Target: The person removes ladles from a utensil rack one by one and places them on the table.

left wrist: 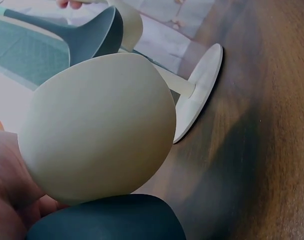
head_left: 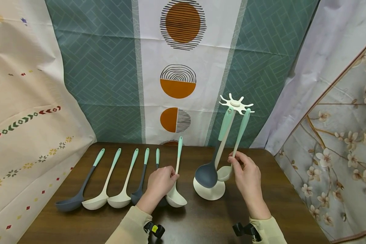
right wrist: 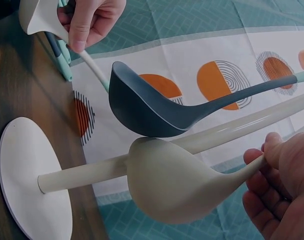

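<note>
My left hand (head_left: 160, 183) pinches the pale shaft of a cream ladle (head_left: 176, 199) with a mint handle. In the left wrist view that ladle's rounded bowl (left wrist: 99, 125) fills the middle. My right hand (head_left: 248, 173) pinches another cream ladle (right wrist: 174, 182) by its shaft, beside a white utensil stand (head_left: 209, 194). The mint handle (head_left: 242, 127) of this ladle has its top end at one hook of the stand's star-shaped top (head_left: 234, 103). Next to it, a dark grey ladle (head_left: 206, 175) hangs from the stand, its bowl in front of the pole.
Several more ladles lie in a row on the left of the brown table (head_left: 201, 223), among them a dark one (head_left: 70, 203) at the far left and a cream one (head_left: 119, 200). My left hand hides part of the row. A patterned curtain (head_left: 94, 67) hangs behind the table.
</note>
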`<act>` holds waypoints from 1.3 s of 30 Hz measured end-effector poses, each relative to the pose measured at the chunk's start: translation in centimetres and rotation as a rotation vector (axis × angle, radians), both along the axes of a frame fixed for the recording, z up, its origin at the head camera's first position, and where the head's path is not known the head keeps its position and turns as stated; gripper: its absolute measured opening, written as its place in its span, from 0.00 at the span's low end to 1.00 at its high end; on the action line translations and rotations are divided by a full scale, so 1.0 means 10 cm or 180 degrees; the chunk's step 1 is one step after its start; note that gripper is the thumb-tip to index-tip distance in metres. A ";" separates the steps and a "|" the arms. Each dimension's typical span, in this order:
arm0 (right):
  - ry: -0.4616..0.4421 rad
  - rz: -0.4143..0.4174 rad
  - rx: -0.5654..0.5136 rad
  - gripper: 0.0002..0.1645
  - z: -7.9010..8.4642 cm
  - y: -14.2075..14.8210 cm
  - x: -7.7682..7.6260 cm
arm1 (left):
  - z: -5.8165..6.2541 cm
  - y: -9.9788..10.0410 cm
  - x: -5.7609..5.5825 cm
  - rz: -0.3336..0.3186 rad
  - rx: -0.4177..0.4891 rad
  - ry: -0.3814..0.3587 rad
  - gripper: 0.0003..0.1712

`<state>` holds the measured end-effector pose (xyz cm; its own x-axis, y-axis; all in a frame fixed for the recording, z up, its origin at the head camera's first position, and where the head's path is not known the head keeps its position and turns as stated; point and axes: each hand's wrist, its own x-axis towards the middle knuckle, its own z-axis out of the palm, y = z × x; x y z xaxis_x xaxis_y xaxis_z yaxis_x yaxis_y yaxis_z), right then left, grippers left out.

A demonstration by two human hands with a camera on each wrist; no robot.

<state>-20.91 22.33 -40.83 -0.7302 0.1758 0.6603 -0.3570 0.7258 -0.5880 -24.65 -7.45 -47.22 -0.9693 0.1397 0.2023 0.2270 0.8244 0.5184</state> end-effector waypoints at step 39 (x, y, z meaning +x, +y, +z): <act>-0.0009 -0.0004 0.0001 0.03 0.01 -0.01 0.00 | -0.08 -0.10 -0.23 0.0060 -0.0430 -0.0618 0.22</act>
